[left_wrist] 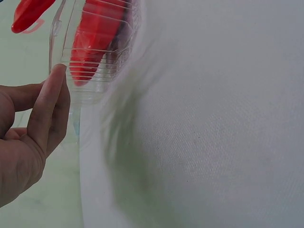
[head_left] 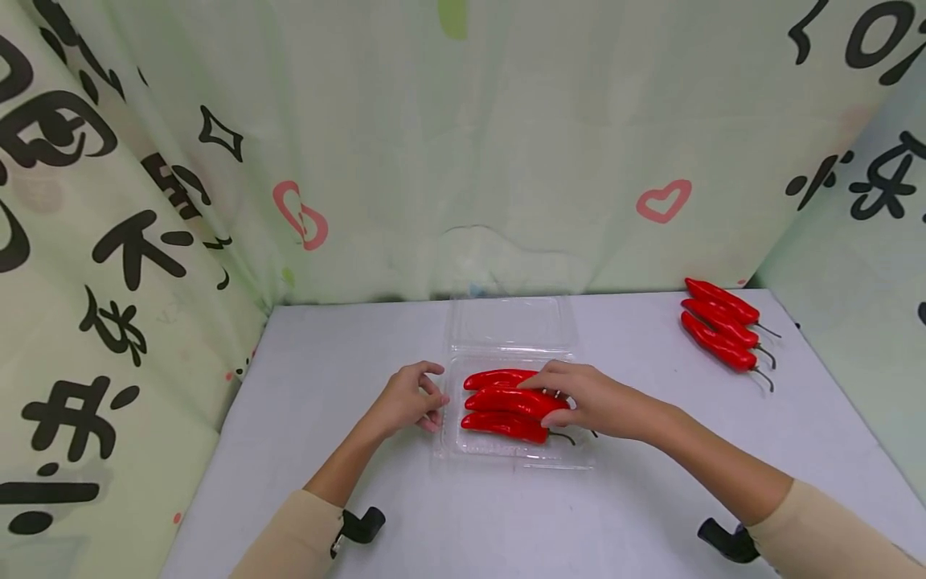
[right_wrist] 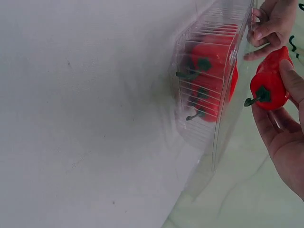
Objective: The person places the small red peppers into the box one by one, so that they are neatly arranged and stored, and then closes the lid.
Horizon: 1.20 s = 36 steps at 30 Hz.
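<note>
My right hand (head_left: pixel 593 398) holds a glossy red chili pepper (head_left: pixel 499 400) by its stem end, thumb on one side and fingers on the other. In the right wrist view that pepper (right_wrist: pixel 269 90) is raised above the rim of a clear plastic clamshell box (right_wrist: pixel 228 95). Inside the box lie other red peppers, a front one (head_left: pixel 502 426) and a back one (head_left: pixel 495 378), their green stems toward the right. At the box's left side is my left hand (head_left: pixel 411 398), its fingertips right at the rim; the left wrist view shows the fingers (left_wrist: pixel 52 97) fairly straight there.
The box's clear lid (head_left: pixel 514 326) lies folded back toward the curtain (head_left: pixel 470 161). Three more red peppers (head_left: pixel 723 326) rest in a row at the back right of the white table (head_left: pixel 622 515). Curtains with black lettering enclose the table's back and sides.
</note>
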Available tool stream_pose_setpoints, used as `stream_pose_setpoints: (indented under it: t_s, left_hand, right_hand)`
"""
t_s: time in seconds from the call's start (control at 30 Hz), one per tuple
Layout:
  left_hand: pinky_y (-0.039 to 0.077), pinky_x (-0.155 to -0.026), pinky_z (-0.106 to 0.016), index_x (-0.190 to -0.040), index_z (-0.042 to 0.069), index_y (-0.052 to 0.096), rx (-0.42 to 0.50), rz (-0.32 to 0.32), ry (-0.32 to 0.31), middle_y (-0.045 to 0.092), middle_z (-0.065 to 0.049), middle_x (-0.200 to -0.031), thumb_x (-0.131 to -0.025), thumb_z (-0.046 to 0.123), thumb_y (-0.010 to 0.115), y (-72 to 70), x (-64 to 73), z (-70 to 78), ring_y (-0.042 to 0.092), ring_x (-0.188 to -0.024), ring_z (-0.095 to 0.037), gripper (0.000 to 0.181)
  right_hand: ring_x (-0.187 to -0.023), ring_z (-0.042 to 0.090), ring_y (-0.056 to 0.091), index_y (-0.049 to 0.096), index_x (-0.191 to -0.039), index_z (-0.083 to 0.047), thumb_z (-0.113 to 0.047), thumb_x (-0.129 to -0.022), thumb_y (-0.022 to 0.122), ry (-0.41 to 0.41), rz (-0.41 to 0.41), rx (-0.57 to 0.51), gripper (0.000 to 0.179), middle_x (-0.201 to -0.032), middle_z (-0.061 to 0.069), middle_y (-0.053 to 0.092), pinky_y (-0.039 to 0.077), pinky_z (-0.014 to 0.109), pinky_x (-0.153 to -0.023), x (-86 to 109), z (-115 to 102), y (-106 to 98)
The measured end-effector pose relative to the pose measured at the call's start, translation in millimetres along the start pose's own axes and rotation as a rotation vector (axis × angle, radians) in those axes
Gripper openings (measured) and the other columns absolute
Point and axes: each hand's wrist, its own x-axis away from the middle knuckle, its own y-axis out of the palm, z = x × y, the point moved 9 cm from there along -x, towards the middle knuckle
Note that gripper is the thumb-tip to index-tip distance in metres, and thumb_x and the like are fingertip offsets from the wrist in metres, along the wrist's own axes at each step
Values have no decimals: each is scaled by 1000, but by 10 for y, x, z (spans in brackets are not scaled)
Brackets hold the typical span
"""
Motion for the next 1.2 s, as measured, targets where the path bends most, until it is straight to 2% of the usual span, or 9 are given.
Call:
stream_pose_setpoints:
  t_s: [0.17, 0.43, 0.83, 1.2]
  left_hand:
    - [63, -57, -30, -144, 0, 51, -4, -1, -3, 66, -13, -93, -97, 5, 69, -1, -2, -14, 68, -59, -19, 51]
    - [63, -57, -31, -144, 0, 51, 8, -4, -3, 66, -13, -93, -96, 4, 70, 6, -11, -30, 68, -58, -19, 51]
    - [63, -57, -31, -144, -1, 50, 9, -4, 1, 66, -13, -92, -96, 4, 70, 3, 12, 0, 68, -58, -20, 52]
    - [63, -57, -31, -144, -1, 50, -2, -1, 10, 66, -13, -92, -96, 4, 70, 2, 16, 6, 68, -57, -19, 52]
  right_hand:
    - [-113, 21, 61, 64, -137, -14, -18, -88, 83, -44, -18, 21, 53, -125, 5, 65, 60, 20, -81, -53, -70, 86]
    - [-121, 23, 58, 65, -136, -15, -21, -89, 83, -55, -62, 30, 51, -131, 3, 63, 60, 24, -88, -96, -96, 226]
    - [-114, 19, 60, 66, -136, -15, -23, -87, 84, -57, -93, 54, 52, -124, 1, 65, 60, 23, -85, -117, -130, 369]
    - [-111, 14, 60, 68, -131, -19, -27, -86, 85, -100, -76, 90, 49, -120, -2, 66, 59, 22, -86, -133, -125, 464]
